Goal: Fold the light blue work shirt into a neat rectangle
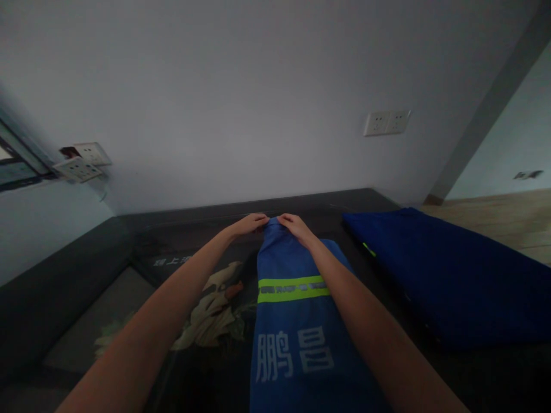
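Note:
A blue work garment (297, 321) with a yellow-green reflective band and pale printed characters lies lengthwise on a dark table (142, 241). Both arms reach forward over it. My left hand (249, 223) rests at the garment's far end on the left, fingers curled onto the cloth edge. My right hand (295, 225) sits next to it on the right, also gripping that far edge. The fingertips of the two hands nearly touch.
A folded dark blue cloth pile (447, 269) lies to the right on the table. The table top shows a pale flower picture (215, 310). A white wall stands close behind, with sockets (386, 123) and more sockets (81, 162) at the left. Wooden floor (503, 218) at right.

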